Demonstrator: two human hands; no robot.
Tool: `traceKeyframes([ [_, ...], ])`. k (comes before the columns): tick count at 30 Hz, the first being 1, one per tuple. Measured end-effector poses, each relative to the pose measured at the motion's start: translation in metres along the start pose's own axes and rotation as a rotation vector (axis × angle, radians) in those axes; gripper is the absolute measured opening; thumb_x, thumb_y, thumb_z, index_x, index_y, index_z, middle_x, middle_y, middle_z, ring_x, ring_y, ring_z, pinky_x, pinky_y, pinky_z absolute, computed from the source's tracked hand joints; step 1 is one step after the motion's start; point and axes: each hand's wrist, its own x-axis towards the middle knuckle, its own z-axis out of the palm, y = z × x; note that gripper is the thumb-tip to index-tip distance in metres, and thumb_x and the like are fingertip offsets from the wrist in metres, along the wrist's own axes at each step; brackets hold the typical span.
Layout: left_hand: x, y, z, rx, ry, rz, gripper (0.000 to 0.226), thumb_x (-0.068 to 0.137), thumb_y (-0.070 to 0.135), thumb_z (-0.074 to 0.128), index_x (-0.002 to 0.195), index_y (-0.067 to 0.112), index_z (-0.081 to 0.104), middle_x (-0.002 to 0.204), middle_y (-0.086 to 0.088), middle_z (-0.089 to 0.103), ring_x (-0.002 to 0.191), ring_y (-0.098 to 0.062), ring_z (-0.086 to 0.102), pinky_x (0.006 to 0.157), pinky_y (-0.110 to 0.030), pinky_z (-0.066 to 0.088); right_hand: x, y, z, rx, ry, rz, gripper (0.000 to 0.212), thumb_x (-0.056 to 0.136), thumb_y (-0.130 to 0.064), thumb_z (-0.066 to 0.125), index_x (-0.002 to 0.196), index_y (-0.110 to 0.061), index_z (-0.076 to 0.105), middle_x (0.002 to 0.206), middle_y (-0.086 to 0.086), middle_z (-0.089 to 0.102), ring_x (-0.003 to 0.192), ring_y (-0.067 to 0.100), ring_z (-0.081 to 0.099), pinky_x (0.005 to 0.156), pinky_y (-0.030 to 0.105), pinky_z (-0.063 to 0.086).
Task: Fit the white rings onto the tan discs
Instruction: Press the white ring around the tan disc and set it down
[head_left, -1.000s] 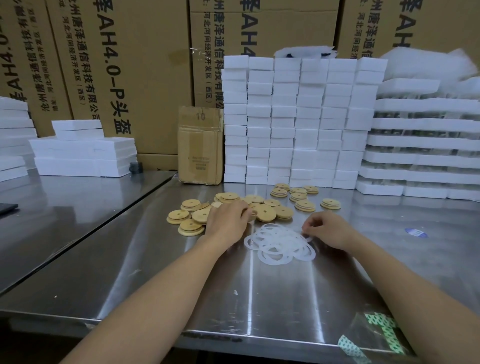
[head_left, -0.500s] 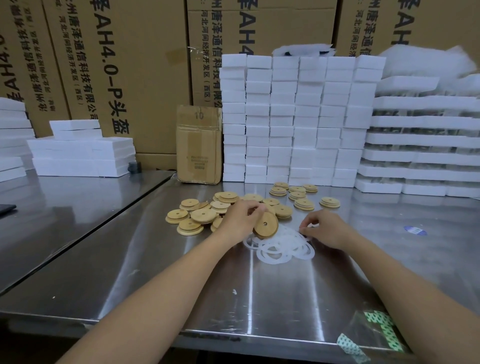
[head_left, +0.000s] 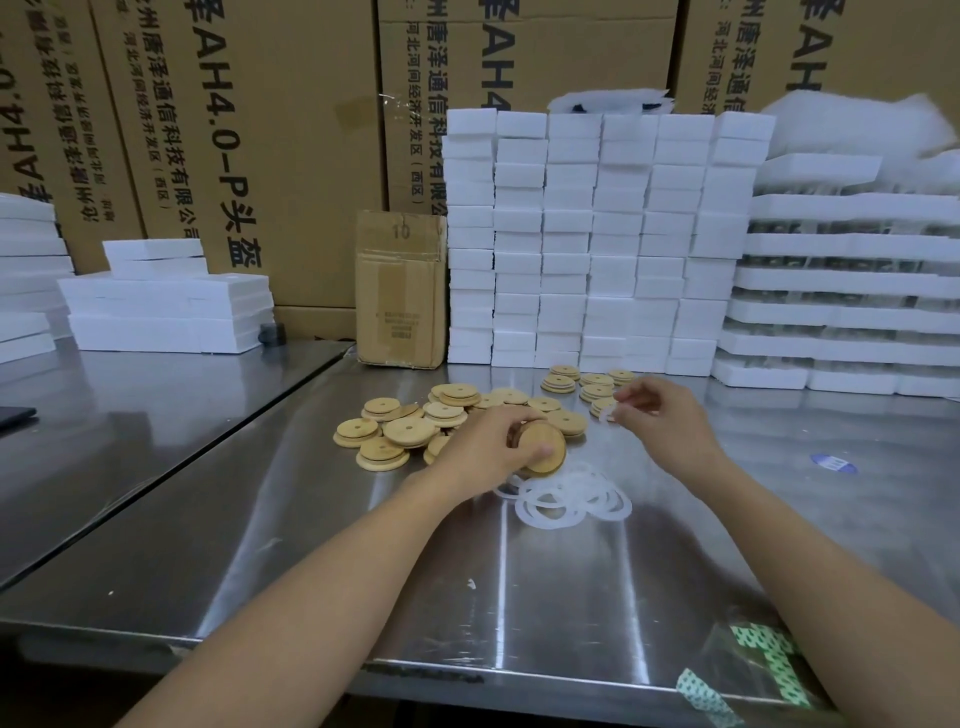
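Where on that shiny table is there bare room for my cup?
The table is bare in its near half, between the white rings and the front edge, and right of the right hand, around the blue sticker. Crowded mid-table: tan discs, rings, the left hand; foam blocks line the back.

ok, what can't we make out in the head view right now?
Head view only:
- tan disc: left part covered by the left hand.
- white ring pinched by the right hand: blurred, outline unclear.
- ring pile: overlapping, count unreadable; far edge behind the disc.
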Motion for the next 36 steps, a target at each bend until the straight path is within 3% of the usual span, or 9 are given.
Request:
traceKeyframes([
  [6,-0.002,0.007,-0.001,-0.14,-0.076,0.055,0.039,0.083,0.036,0.076,0.12,0.05,0.074,0.098,0.026,0.073,0.086,0.004,0.064,0.078,-0.021,0.051,-0.012,-0.033,0.007,0.353,-0.309,-0.056,0.018,0.086,-0.014,0.085,0.097,-0.027,0.078,0.093,0.003,0.079,0.088,0.01,0.075,0.074,0.013,0.053],
  [9,-0.003,0.014,-0.001,-0.266,-0.126,0.065,0.027,0.086,0.041,0.071,0.111,0.036,0.077,0.097,0.007,0.074,0.087,-0.016,0.065,0.083,-0.042,0.057,-0.014,-0.038,0.012,0.358,-0.365,-0.071,0.018,0.084,-0.018,0.086,0.097,-0.027,0.077,0.093,0.005,0.08,0.09,0.013,0.076,0.075,0.016,0.053],
  [12,-0.003,0.018,-0.002,-0.372,-0.197,0.084,0.04,0.077,0.03,0.067,0.116,0.024,0.078,0.093,0.0,0.069,0.084,-0.012,0.062,0.074,-0.028,0.05,-0.016,-0.031,0.016,0.304,-0.366,-0.059,0.019,0.085,-0.009,0.086,0.1,-0.017,0.076,0.09,0.008,0.08,0.088,0.018,0.075,0.086,0.034,0.061],
  [16,-0.002,0.02,-0.004,-0.443,-0.235,0.079,0.058,0.079,0.011,0.057,0.118,0.049,0.077,0.083,-0.003,0.057,0.07,-0.014,0.048,0.057,-0.018,0.041,-0.021,-0.028,0.023,0.253,-0.371,-0.061,0.02,0.083,-0.003,0.086,0.099,-0.008,0.075,0.087,0.011,0.08,0.084,0.026,0.071,0.092,0.048,0.058],
  [23,-0.005,0.019,0.0,-0.312,-0.143,0.091,0.048,0.099,0.017,0.069,0.14,0.043,0.068,0.11,0.036,0.073,0.102,0.013,0.067,0.082,-0.008,0.05,-0.019,-0.024,0.029,0.19,-0.302,-0.153,0.016,0.084,-0.008,0.086,0.094,-0.015,0.076,0.09,0.006,0.079,0.089,0.043,0.068,0.077,0.033,0.052],
  [26,-0.004,0.018,0.001,-0.32,-0.111,0.091,0.047,0.104,0.012,0.068,0.144,0.035,0.066,0.124,0.029,0.073,0.12,0.006,0.065,0.096,-0.015,0.05,-0.015,-0.02,0.028,0.167,-0.271,-0.17,0.014,0.086,-0.008,0.085,0.091,-0.019,0.077,0.09,0.004,0.078,0.091,0.046,0.067,0.078,0.041,0.053],
  [30,-0.002,0.015,0.0,-0.328,-0.085,0.083,0.037,0.108,0.017,0.065,0.145,0.024,0.068,0.132,0.008,0.075,0.127,-0.01,0.066,0.114,-0.04,0.05,-0.012,-0.017,0.028,0.151,-0.259,-0.162,0.014,0.086,-0.009,0.086,0.091,-0.02,0.077,0.09,0.004,0.078,0.089,0.039,0.07,0.08,0.043,0.056],
  [34,-0.001,0.014,-0.001,-0.329,-0.092,0.057,0.031,0.11,0.016,0.06,0.138,0.021,0.073,0.132,0.005,0.075,0.128,-0.015,0.066,0.113,-0.042,0.051,-0.012,-0.018,0.027,0.15,-0.26,-0.153,0.013,0.086,-0.009,0.086,0.092,-0.017,0.078,0.09,0.005,0.078,0.086,0.025,0.073,0.079,0.03,0.057],
  [36,-0.002,0.016,-0.003,-0.35,-0.123,0.018,0.031,0.111,0.017,0.057,0.135,0.026,0.075,0.128,0.01,0.076,0.121,-0.009,0.068,0.093,-0.03,0.059,-0.012,-0.018,0.025,0.15,-0.266,-0.149,0.012,0.086,-0.01,0.086,0.092,-0.017,0.079,0.09,0.003,0.079,0.084,0.015,0.073,0.078,0.023,0.056],
])
